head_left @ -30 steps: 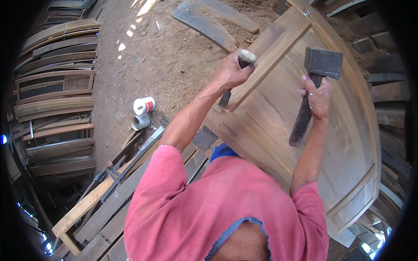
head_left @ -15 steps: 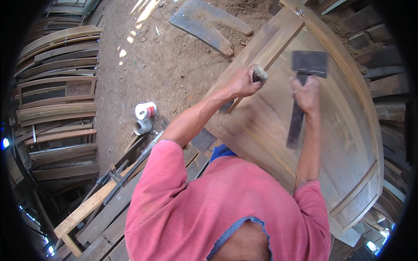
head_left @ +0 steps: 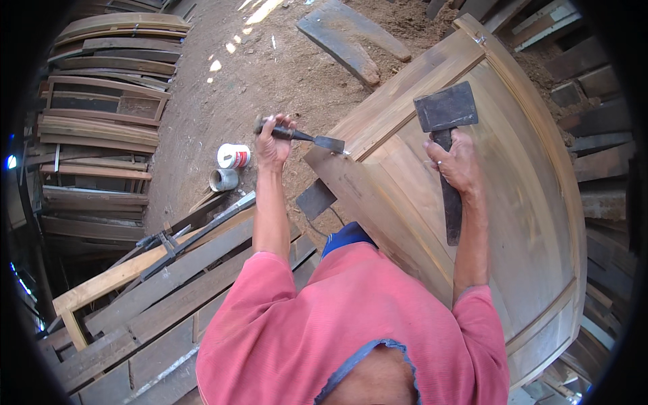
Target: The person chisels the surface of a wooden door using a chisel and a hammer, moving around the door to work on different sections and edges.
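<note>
My left hand [head_left: 275, 143] is closed round the dark handle of a chisel [head_left: 329, 143]. The chisel lies almost level, its broad blade pointing right to the near left corner of a wooden panel door [head_left: 520, 223]. Blade tip and door edge appear to meet, though contact is hard to tell. In my right hand [head_left: 460, 160] is a dark wooden mallet [head_left: 445, 108], gripped on the handle just below its block head. The mallet is held over the door's panels, head away from me. Small pale chips show by the chisel tip.
A white tub [head_left: 233, 156] and a grey can [head_left: 223, 179] stand on the dirt floor at left. Stacked boards and frames [head_left: 101, 128] line the far left. Planks and a bar clamp [head_left: 169, 253] lie at lower left. A forked board [head_left: 351, 40] rests beyond the door.
My left hand has moved left and nearer, turning the chisel from end-on to sideways with its blade at the door corner. The mallet has shifted slightly left and no longer blurs.
</note>
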